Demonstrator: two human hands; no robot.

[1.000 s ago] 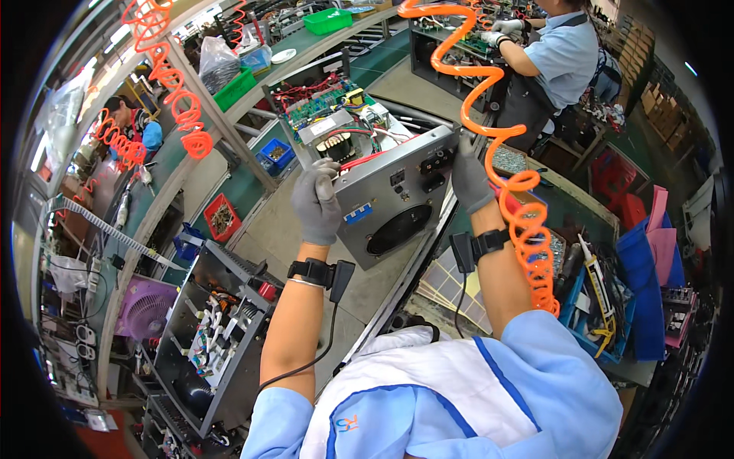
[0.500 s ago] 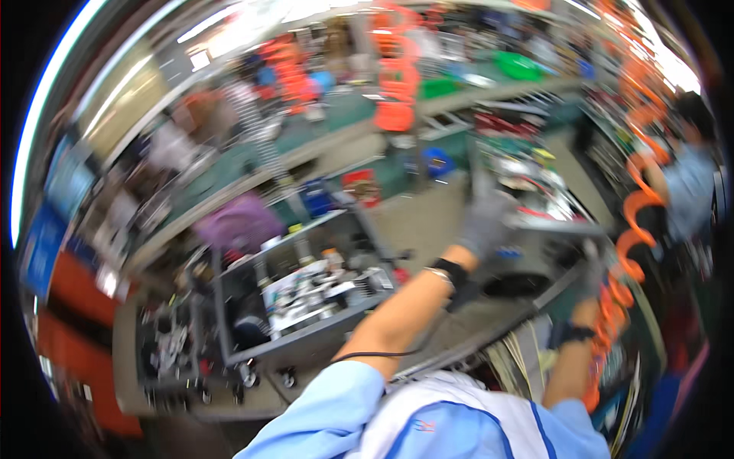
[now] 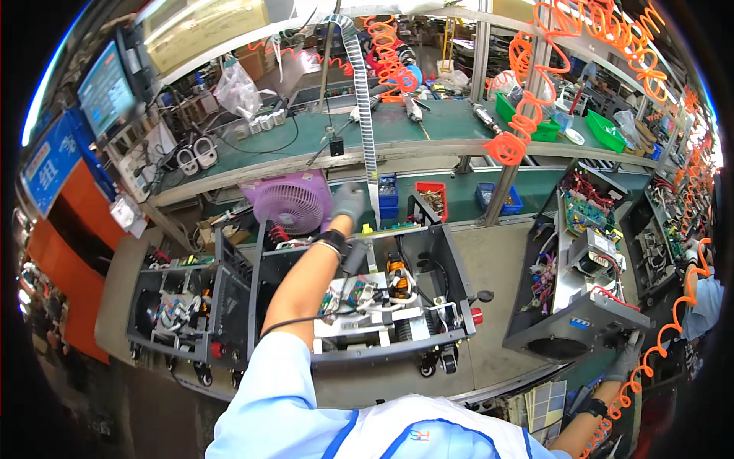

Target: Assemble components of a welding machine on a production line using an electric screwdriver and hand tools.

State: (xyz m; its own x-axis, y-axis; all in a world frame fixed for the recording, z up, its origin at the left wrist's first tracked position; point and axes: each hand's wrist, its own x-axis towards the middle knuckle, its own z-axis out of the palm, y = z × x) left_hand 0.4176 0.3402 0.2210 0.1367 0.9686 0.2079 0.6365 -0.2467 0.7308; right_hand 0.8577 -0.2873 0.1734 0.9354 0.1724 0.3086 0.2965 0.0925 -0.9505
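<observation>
My left hand, in a grey glove, is raised over the far edge of an open dark machine chassis, beside a purple fan. Its fingers point away and are blurred, so their closure is unclear. Coils, wiring and white connectors fill this chassis, which stands on casters. At the lower right, my gloved right hand grips the near right corner of another open machine chassis, with a round opening in its front panel. Inside that one are a green circuit board and a metal-cased block.
A smaller open chassis stands at left. Blue bins and a red bin sit behind the work surface. An orange coiled hose hangs by my right arm. A co-worker's blue sleeve is at far right.
My left hand has left the right chassis and moved left, over the middle chassis. My right hand stays at the right chassis's corner. The view has turned and sharpened.
</observation>
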